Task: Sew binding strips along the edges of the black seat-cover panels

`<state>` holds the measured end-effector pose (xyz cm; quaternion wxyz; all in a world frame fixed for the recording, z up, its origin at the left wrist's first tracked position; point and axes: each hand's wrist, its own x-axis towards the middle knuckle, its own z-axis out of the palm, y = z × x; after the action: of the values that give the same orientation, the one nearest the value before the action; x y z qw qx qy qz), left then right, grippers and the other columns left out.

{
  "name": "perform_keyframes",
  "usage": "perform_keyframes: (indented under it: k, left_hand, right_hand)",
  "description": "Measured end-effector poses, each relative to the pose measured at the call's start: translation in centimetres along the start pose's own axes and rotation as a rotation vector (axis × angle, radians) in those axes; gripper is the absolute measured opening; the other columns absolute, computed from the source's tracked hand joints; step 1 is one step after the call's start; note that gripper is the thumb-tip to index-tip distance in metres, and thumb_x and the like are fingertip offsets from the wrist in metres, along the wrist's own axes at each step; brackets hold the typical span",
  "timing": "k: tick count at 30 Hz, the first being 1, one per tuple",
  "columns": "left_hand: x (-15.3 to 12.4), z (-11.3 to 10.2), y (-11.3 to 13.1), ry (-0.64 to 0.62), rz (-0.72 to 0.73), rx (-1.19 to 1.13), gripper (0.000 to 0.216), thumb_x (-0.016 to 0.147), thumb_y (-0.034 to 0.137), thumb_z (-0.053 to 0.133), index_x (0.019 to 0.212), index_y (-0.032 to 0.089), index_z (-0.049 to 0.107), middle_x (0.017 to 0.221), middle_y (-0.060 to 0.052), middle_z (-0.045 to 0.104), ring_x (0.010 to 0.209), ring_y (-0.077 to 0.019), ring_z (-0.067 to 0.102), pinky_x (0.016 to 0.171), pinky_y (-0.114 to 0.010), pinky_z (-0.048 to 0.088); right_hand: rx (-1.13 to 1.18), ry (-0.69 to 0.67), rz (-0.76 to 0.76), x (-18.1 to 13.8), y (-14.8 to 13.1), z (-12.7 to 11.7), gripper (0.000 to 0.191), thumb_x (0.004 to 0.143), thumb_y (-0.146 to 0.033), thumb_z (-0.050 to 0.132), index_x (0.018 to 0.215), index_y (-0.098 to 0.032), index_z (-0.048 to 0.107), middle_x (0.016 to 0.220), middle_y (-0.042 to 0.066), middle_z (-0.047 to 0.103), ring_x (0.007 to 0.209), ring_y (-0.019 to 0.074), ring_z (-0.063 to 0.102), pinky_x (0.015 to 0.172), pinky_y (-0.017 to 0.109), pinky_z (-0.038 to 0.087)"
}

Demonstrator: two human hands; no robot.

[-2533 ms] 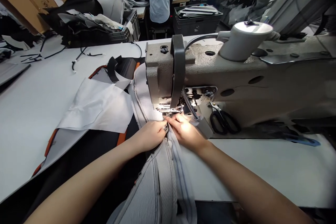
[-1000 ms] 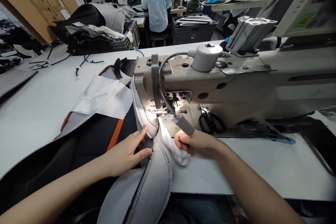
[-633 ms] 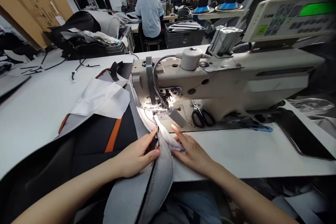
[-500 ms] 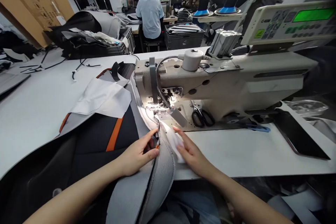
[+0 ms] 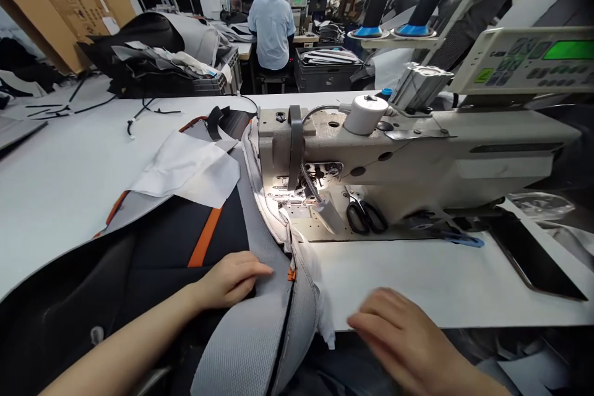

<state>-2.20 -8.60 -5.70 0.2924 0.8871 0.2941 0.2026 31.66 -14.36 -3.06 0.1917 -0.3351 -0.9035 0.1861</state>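
Note:
My left hand lies on the grey and black fabric cover, fingers stretched out and thumb a little apart, holding nothing. Beside its fingertips, a small orange tab shows along the cover's dark seam. The cover's edge runs under the head of the sewing machine, lit by a small lamp. A strip of thin white cloth hangs at the right side of the seam. My right hand is off the cloth, above the table's front edge; its fingers look curled but are smeared by motion.
Black-handled scissors lie on the machine bed. A blue tool and a dark phone-like slab sit to the right. White material covers part of the fabric cover. Two thread cones stand behind; a person sits farther back.
My right hand has let go of the white cloth and moved right and toward me. My left hand has left the seam and slid left. The view has shifted slightly.

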Motion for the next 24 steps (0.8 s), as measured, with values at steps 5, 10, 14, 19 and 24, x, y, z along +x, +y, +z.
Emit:
perform_keyframes:
  k: [5, 10, 14, 19, 24]
  left_hand:
    - [0.0, -3.7, 0.3, 0.118, -0.325, -0.146, 0.043, 0.097, 0.037, 0.028, 0.117, 0.017, 0.060, 0.101, -0.011, 0.062, 0.091, -0.0186, 0.058, 0.082, -0.032, 0.049]
    - [2.1, -8.0, 3.8, -0.143, -0.602, -0.101, 0.068, 0.082, 0.056, 0.053, 0.139, 0.019, 0.043, 0.134, -0.012, 0.051, 0.114, -0.0270, 0.054, 0.090, -0.033, 0.048]
    - [3.8, -8.3, 4.5, -0.361, -0.770, -0.039, 0.080, 0.071, 0.052, 0.066, 0.139, 0.018, 0.039, 0.109, -0.008, 0.063, 0.089, -0.0222, 0.062, 0.071, -0.027, 0.048]
    - [4.2, -6.6, 4.1, -0.338, -0.747, -0.020, 0.044, 0.082, 0.044, 0.054, 0.118, 0.021, 0.044, 0.072, 0.003, 0.057, 0.062, -0.0158, 0.054, 0.056, -0.025, 0.038]
    - [5.1, -7.4, 4.2, -0.256, -0.481, 0.309, 0.030, 0.093, 0.038, 0.036, 0.081, 0.019, 0.055, 0.075, -0.003, 0.058, 0.069, -0.0170, 0.053, 0.061, -0.027, 0.034]
  right_hand:
    - [-0.328, -0.037, -0.560, 10.3, -1.3, 3.5, 0.023, 0.093, -0.012, 0.045, 0.072, -0.018, 0.053, 0.067, 0.001, 0.056, 0.065, 0.0149, 0.048, 0.064, 0.028, 0.038]
    - [-0.315, 0.022, -0.485, 17.3, -4.4, 7.8, 0.020, 0.093, -0.011, 0.040, 0.085, -0.015, 0.059, 0.076, 0.004, 0.062, 0.074, 0.0173, 0.055, 0.069, 0.031, 0.041]
    - [-0.182, -0.075, -0.532, 16.3, -3.0, 6.8, 0.013, 0.088, -0.014, 0.048, 0.086, -0.019, 0.060, 0.077, 0.001, 0.063, 0.071, 0.0157, 0.055, 0.064, 0.028, 0.040]
    - [-0.023, 0.128, -0.252, 13.4, 2.2, 3.8, 0.018, 0.093, -0.012, 0.044, 0.102, -0.018, 0.058, 0.099, 0.005, 0.065, 0.089, 0.0150, 0.058, 0.076, 0.026, 0.044]
    - [-0.145, -0.066, -0.202, 16.2, 2.9, 2.3, 0.030, 0.083, -0.022, 0.067, 0.111, -0.018, 0.056, 0.113, 0.008, 0.060, 0.103, 0.0211, 0.056, 0.088, 0.034, 0.044]
